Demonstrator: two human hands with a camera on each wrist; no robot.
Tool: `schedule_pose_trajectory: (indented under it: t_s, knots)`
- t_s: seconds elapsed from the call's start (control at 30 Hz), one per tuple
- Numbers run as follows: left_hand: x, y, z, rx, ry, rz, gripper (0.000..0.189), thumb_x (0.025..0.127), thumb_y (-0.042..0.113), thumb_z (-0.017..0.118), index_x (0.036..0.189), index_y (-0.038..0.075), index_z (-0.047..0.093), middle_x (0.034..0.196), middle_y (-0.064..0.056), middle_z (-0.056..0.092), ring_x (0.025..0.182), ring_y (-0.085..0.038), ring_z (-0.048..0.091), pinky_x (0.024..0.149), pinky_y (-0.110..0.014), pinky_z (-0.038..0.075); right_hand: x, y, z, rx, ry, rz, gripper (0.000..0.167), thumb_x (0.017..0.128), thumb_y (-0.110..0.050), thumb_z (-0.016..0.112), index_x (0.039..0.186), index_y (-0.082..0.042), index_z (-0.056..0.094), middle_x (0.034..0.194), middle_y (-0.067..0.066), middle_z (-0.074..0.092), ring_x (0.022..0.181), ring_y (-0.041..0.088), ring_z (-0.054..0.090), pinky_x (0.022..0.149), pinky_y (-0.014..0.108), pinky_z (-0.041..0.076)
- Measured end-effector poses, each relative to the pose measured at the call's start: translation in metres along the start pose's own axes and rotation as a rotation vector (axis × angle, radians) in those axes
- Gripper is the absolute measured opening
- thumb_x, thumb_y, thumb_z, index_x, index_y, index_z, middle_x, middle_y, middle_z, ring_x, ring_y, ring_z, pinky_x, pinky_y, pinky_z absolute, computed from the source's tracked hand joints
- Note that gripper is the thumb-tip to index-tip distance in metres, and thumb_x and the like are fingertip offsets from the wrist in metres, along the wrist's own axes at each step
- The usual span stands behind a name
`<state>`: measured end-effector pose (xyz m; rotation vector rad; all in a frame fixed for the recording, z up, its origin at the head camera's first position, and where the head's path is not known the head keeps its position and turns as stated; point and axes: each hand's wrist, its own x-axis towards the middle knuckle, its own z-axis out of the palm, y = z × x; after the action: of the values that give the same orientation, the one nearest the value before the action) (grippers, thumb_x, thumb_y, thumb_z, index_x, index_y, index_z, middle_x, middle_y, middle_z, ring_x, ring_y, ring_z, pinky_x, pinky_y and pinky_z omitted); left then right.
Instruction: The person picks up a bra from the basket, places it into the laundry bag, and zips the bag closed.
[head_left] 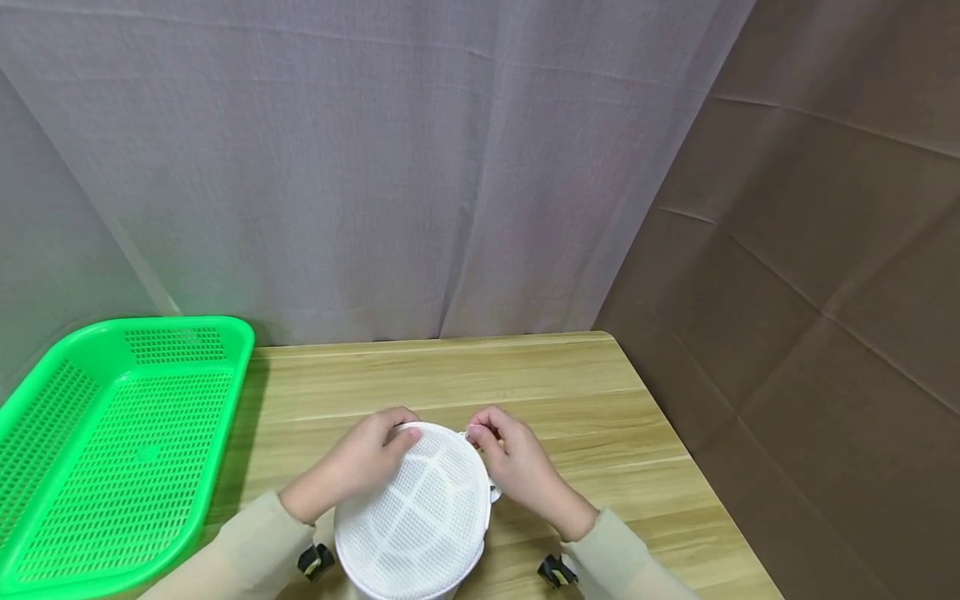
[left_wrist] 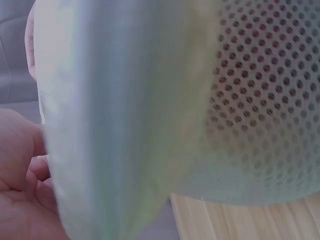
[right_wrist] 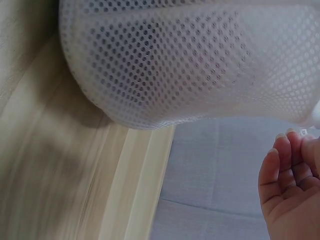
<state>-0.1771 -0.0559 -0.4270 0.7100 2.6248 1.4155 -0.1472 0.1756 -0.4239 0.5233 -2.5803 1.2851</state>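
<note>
A white mesh laundry bag (head_left: 420, 517), round and stiff-walled, stands at the table's front with its flat round top tilted toward me. My left hand (head_left: 371, 454) grips the far left of its rim, thumb on top and fingers down the side. At the far right of the rim, my right hand (head_left: 517, 458) pinches a small white piece that looks like the zipper pull. The mesh wall (right_wrist: 165, 65) fills much of the right wrist view, with the right hand's curled fingers (right_wrist: 284, 160) beside it. In the left wrist view, the blurred rim (left_wrist: 125, 120) partly hides the left hand (left_wrist: 22, 175).
A green plastic basket (head_left: 243, 358) with slotted walls and floor stands on the left. The wood-grain table (head_left: 600, 417) ends at a grey curtain (head_left: 360, 183) behind and a brown cloth (head_left: 825, 292) on the right.
</note>
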Motion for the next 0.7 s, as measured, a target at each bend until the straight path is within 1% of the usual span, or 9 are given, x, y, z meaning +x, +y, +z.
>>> schedule_pose_trajectory:
  t_s: [0.1,0.23,0.43,0.6,0.7]
  knots:
    - [0.0004,-0.0038,-0.0016,-0.007,0.013,-0.018,0.006,0.097,0.014,0.059,0.096,0.012,0.065,0.082,0.005,0.061,0.077,-0.012,0.055,0.074,-0.034,0.048,-0.0006,0.0010,-0.0007,-0.018,0.000,0.001,0.010,0.098,-0.014,0.058,0.089,-0.019,0.061,0.081,-0.011,0.060,0.077,0.008,0.057,0.070,0.027,0.050]
    - [0.0009,-0.0067,-0.0034,0.002,0.016,-0.017,0.007,0.097,0.014,0.059,0.093,0.012,0.065,0.079,0.005,0.059,0.075,-0.013,0.054,0.071,-0.033,0.047,-0.0008,0.0007,-0.0017,-0.028,-0.003,-0.002,0.010,0.098,-0.013,0.058,0.090,-0.019,0.060,0.081,-0.012,0.059,0.077,0.007,0.057,0.070,0.027,0.050]
    - [0.0006,-0.0056,-0.0037,0.003,0.018,-0.024,0.007,0.097,0.015,0.059,0.094,0.012,0.065,0.080,0.005,0.060,0.075,-0.013,0.054,0.071,-0.034,0.047,-0.0012,0.0000,-0.0022,-0.029,-0.003,0.008,0.010,0.097,-0.013,0.058,0.090,-0.019,0.061,0.081,-0.014,0.058,0.078,0.007,0.057,0.070,0.027,0.050]
    - [0.0009,-0.0051,-0.0036,0.003,0.038,-0.043,0.007,0.097,0.015,0.059,0.096,0.011,0.066,0.080,0.005,0.061,0.075,-0.012,0.054,0.072,-0.034,0.047,-0.0012,-0.0003,-0.0026,-0.030,-0.005,0.005,0.009,0.097,-0.013,0.058,0.091,-0.018,0.061,0.082,-0.014,0.059,0.078,0.007,0.057,0.070,0.027,0.050]
    - [0.0013,-0.0062,-0.0045,0.002,0.060,-0.048,0.008,0.097,0.015,0.060,0.097,0.011,0.066,0.082,0.004,0.062,0.077,-0.012,0.055,0.074,-0.035,0.048,-0.0011,0.0002,-0.0033,-0.028,-0.004,-0.002,0.009,0.097,-0.013,0.059,0.090,-0.018,0.060,0.081,-0.012,0.059,0.078,0.007,0.057,0.070,0.027,0.050]
